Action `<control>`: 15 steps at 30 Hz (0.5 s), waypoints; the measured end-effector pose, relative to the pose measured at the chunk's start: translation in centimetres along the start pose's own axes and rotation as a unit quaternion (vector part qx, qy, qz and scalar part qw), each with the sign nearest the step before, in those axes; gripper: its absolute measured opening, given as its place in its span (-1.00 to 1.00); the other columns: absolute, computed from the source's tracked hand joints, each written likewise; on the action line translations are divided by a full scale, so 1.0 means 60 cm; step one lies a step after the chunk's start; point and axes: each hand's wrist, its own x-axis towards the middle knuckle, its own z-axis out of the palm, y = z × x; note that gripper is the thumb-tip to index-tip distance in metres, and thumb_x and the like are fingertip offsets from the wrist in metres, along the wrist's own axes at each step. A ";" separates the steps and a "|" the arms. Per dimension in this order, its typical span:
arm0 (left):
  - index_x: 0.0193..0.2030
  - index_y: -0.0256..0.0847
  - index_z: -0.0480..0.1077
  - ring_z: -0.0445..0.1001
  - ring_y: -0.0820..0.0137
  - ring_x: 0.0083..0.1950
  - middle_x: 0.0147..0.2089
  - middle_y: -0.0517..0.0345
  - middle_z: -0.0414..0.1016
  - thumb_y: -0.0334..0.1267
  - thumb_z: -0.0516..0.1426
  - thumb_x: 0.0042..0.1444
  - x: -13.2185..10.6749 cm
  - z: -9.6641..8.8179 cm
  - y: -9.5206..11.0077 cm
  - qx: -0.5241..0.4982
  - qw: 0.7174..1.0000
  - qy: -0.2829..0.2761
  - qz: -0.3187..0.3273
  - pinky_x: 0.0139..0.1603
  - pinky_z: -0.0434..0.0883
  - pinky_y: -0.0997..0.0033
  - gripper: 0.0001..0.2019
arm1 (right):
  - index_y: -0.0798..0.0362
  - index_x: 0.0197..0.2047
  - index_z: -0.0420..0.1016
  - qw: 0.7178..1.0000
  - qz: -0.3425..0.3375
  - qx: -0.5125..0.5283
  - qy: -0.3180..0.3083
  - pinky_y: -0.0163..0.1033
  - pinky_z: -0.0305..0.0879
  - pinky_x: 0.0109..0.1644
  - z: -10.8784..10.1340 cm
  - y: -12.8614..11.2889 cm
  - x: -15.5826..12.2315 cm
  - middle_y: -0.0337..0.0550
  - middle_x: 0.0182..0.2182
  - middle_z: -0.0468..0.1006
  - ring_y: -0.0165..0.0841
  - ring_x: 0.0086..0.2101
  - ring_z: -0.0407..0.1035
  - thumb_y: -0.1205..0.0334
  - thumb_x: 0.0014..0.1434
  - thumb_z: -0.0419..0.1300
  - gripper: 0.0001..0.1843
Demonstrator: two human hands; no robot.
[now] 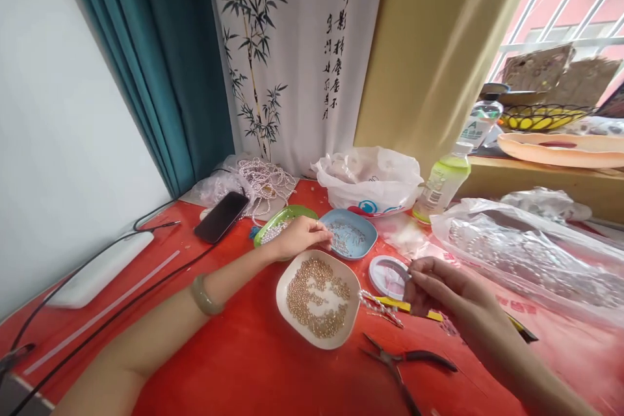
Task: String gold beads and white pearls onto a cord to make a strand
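My left hand (pixel 301 235) reaches over the red table with fingers pinched at the near edge of a blue dish (pixel 363 224) of small silver findings. It hovers just behind a cream dish (pixel 287 309) full of gold beads. A green dish (pixel 283 216) of pale beads sits behind that hand. My right hand (pixel 439 286) is closed, pinching a thin wire or pin, with a short beaded strand (pixel 380 307) lying below it. A round white lid (pixel 387 275) lies beside that hand.
Black pliers (pixel 400 364) lie at the front. A yellow strip (pixel 394 303) lies under my right hand. A phone (pixel 221 216), strands of pearls (pixel 266 182), a white plastic bag (pixel 370 185), a green bottle (pixel 441 183) and a clear bag (pixel 526 253) ring the back and right. Cables (pixel 97 322) run on the left.
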 end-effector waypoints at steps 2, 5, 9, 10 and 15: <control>-0.44 -0.32 0.43 0.46 0.39 -0.37 -0.46 0.08 0.52 -0.16 0.08 0.02 0.009 -0.009 -0.018 0.026 1.000 0.009 0.000 -0.22 0.34 0.39 -0.76 | 0.08 -0.46 0.32 1.000 0.019 0.003 -0.007 -0.36 0.25 -0.49 -0.002 0.018 0.004 -0.23 -0.60 0.48 -0.46 -0.59 0.33 0.03 0.04 0.16 -0.73; -0.39 -0.29 0.44 0.46 0.40 -0.33 -0.43 0.11 0.53 -0.21 0.09 0.02 0.022 -0.015 -0.030 0.079 0.996 0.023 0.018 -0.19 0.33 0.41 -0.81 | 0.08 -0.47 0.32 0.998 0.053 0.008 -0.014 -0.34 0.24 -0.50 0.004 0.033 0.014 -0.23 -0.62 0.47 -0.45 -0.61 0.32 0.00 0.00 0.18 -0.70; -0.34 -0.24 0.46 0.45 0.40 -0.26 -0.30 0.11 0.53 -0.27 0.12 -0.01 0.042 -0.016 -0.022 0.168 0.984 0.035 0.050 -0.20 0.32 0.43 -0.87 | 0.08 -0.48 0.34 0.996 0.086 0.018 -0.024 -0.34 0.21 -0.51 0.015 0.043 0.032 -0.24 -0.64 0.46 -0.45 -0.62 0.29 -0.05 -0.04 0.19 -0.67; -0.33 -0.24 0.46 0.45 0.41 -0.27 -0.30 0.12 0.54 -0.28 0.12 0.00 0.048 -0.015 -0.018 0.186 0.981 0.028 0.055 -0.20 0.31 0.42 -0.87 | 0.08 -0.49 0.34 0.995 0.092 0.019 -0.023 -0.35 0.20 -0.52 0.018 0.047 0.035 -0.25 -0.65 0.45 -0.45 -0.63 0.28 -0.05 -0.04 0.19 -0.67; -0.33 -0.26 0.47 0.45 0.41 -0.23 -0.28 0.08 0.54 -0.37 0.10 0.01 0.071 -0.010 -0.010 0.230 0.969 0.003 0.089 -0.16 0.31 0.43 -0.87 | 0.06 -0.49 0.37 0.992 0.121 0.015 -0.012 -0.33 0.15 -0.51 0.022 0.072 0.037 -0.26 -0.68 0.43 -0.47 -0.67 0.21 -0.03 -0.03 0.19 -0.69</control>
